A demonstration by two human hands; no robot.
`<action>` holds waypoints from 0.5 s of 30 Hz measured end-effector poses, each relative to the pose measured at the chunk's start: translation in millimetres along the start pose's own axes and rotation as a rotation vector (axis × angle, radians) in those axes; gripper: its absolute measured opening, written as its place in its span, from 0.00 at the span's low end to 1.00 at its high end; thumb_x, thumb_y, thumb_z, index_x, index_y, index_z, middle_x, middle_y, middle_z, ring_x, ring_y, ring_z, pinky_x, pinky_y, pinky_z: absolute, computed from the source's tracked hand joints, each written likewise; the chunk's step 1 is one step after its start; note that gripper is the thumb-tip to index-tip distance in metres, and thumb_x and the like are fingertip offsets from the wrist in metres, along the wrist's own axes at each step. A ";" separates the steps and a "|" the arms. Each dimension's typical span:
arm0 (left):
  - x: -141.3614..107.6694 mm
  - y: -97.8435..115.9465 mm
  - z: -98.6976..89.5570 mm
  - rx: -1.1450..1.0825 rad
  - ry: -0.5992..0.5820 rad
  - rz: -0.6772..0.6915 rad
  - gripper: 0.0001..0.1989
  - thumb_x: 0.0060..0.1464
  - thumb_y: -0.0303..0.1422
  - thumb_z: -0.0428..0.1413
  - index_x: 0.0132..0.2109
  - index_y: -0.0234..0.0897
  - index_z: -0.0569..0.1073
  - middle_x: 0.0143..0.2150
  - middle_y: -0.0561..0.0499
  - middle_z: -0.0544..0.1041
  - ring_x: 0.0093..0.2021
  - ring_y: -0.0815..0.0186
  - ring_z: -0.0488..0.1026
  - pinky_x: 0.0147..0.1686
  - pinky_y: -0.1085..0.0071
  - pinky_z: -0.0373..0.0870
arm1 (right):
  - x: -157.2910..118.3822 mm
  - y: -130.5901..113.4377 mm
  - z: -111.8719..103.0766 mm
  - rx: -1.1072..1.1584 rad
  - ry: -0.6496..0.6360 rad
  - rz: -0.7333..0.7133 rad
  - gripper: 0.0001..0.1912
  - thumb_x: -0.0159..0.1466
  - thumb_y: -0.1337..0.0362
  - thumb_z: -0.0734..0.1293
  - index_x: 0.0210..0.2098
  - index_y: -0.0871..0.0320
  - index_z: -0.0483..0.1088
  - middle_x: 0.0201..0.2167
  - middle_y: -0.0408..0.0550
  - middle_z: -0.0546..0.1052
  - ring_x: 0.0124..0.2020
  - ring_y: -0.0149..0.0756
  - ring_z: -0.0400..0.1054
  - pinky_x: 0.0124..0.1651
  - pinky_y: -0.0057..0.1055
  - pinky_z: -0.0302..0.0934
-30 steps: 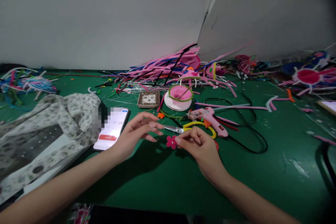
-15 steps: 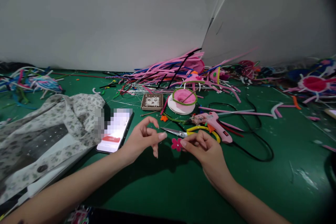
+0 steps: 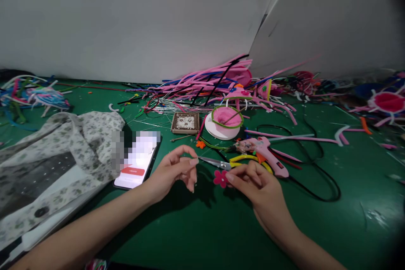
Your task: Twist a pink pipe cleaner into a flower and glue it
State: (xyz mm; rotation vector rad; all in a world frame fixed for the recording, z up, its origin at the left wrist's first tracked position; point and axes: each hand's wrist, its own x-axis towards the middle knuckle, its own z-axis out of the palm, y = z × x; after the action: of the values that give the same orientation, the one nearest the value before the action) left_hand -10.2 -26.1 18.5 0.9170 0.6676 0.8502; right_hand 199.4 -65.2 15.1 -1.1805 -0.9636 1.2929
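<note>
Between the thumb and fingers of my right hand (image 3: 261,183) is a dark pink flower (image 3: 220,179) with a small white centre. My left hand (image 3: 177,171) is raised to the left of it, thumb near the index fingertip in a pinch; anything between them is too small to make out. Scissors with yellow handles (image 3: 249,160) lie behind my hands, their blades pointing at my left fingertips. Beyond them are a pink glue gun (image 3: 268,156), an orange flower (image 3: 200,144), a square box of white beads (image 3: 185,122) and a pink cup with a green rim (image 3: 225,117).
A lit phone (image 3: 136,164) and a floral cloth (image 3: 91,143) lie on the left of the green table (image 3: 202,236). Pink and black pipe cleaners (image 3: 202,82) are heaped at the back. The glue gun's black cord (image 3: 329,198) loops at the right.
The view has shifted slightly. My left thumb and index finger have come closer together. The pink flower is still in my right hand, a little further right in the picture.
</note>
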 end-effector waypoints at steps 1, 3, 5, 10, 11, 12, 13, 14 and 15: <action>-0.1 0.1 -1.0 -0.027 0.003 -0.005 0.05 0.57 0.32 0.55 0.38 0.39 0.66 0.22 0.58 0.75 0.18 0.74 0.72 0.20 0.80 0.68 | -0.1 0.4 -0.4 -0.010 -0.003 -0.004 0.25 0.51 0.66 0.75 0.20 0.55 0.51 0.25 0.40 0.75 0.26 0.30 0.68 0.31 0.27 0.64; -0.4 0.2 -2.0 -0.064 0.004 -0.008 0.04 0.57 0.32 0.55 0.37 0.39 0.66 0.28 0.57 0.75 0.21 0.74 0.73 0.21 0.79 0.70 | 0.1 1.1 -1.0 -0.031 0.001 -0.009 0.25 0.51 0.66 0.75 0.20 0.55 0.51 0.25 0.41 0.75 0.27 0.30 0.68 0.31 0.27 0.64; -1.1 -0.1 -2.1 -0.086 0.002 -0.001 0.04 0.56 0.31 0.56 0.37 0.38 0.67 0.35 0.55 0.74 0.24 0.73 0.74 0.22 0.78 0.71 | 0.5 1.4 -1.2 -0.055 0.009 -0.010 0.24 0.52 0.66 0.75 0.20 0.56 0.51 0.25 0.41 0.75 0.28 0.31 0.68 0.32 0.27 0.64; -1.4 -1.9 -3.2 -0.108 0.009 0.004 0.03 0.55 0.30 0.57 0.36 0.37 0.69 0.42 0.53 0.70 0.30 0.72 0.73 0.23 0.77 0.73 | 0.2 1.3 -1.1 -0.067 0.004 -0.013 0.25 0.52 0.66 0.75 0.20 0.56 0.51 0.25 0.41 0.75 0.28 0.30 0.68 0.32 0.27 0.64; -0.8 -2.5 -4.0 -0.115 0.012 0.002 0.03 0.55 0.30 0.57 0.36 0.37 0.69 0.43 0.53 0.70 0.30 0.73 0.72 0.22 0.78 0.73 | -0.2 1.3 -1.3 -0.064 0.002 -0.014 0.25 0.52 0.66 0.74 0.20 0.55 0.51 0.25 0.40 0.75 0.28 0.30 0.68 0.32 0.27 0.64; 0.0 -3.1 -5.0 -0.125 0.014 0.002 0.03 0.55 0.30 0.57 0.36 0.37 0.69 0.43 0.53 0.69 0.29 0.74 0.71 0.22 0.78 0.73 | -0.5 1.4 -1.6 -0.061 0.002 -0.014 0.24 0.52 0.66 0.74 0.20 0.55 0.51 0.25 0.40 0.75 0.28 0.30 0.68 0.32 0.27 0.64; 0.8 -3.7 -6.1 -0.139 0.014 0.003 0.03 0.55 0.29 0.57 0.36 0.37 0.69 0.43 0.53 0.69 0.28 0.75 0.71 0.21 0.79 0.72 | -0.7 1.6 -1.9 -0.059 0.001 -0.012 0.24 0.52 0.66 0.74 0.20 0.55 0.51 0.25 0.40 0.75 0.28 0.30 0.68 0.32 0.27 0.64; 1.6 -4.3 -7.1 -0.153 0.014 0.004 0.03 0.54 0.29 0.57 0.36 0.37 0.69 0.43 0.53 0.69 0.27 0.75 0.70 0.20 0.80 0.71 | -0.9 1.7 -2.2 -0.057 0.000 -0.010 0.24 0.52 0.66 0.74 0.20 0.55 0.51 0.25 0.40 0.75 0.27 0.30 0.68 0.31 0.27 0.64; 2.3 -4.9 -8.0 -0.167 0.012 0.005 0.03 0.54 0.28 0.57 0.36 0.37 0.69 0.43 0.53 0.70 0.26 0.76 0.69 0.19 0.81 0.70 | -0.9 1.8 -2.4 -0.054 -0.001 -0.006 0.24 0.52 0.66 0.74 0.20 0.55 0.51 0.25 0.40 0.75 0.27 0.30 0.68 0.31 0.27 0.64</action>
State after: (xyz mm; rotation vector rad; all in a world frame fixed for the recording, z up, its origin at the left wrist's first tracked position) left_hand -13.8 -22.6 10.2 0.7639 0.5948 0.9026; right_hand 201.4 -66.5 13.0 -1.2174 -1.0083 1.2695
